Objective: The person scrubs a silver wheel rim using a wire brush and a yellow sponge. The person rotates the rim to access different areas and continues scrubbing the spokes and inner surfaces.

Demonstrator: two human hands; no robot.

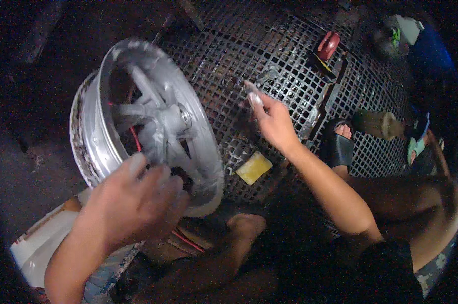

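A silver spoked wheel (160, 119) stands tilted at the left, its hub and spokes coated with wet-looking grey smears. Blurred by motion, my left hand (132, 200) is at the wheel's near lower edge, fingers bent; whether it grips the rim or anything else cannot be made out. My right hand (277, 124) is raised to the right of the wheel, apart from it. Between its thumb and fingers it pinches a small whitish piece (256, 99), too blurred to identify. Below that hand lies a yellow sponge (254, 168) with whitish smears on top.
A dark floor grating (229, 55) spreads under and beyond the wheel. On it, farther off, lies a red-handled object (329, 45). To the right is a foot in a black slide sandal (340, 147). A white container (44, 243) sits at lower left, and a red cord (188, 240) runs below the wheel.
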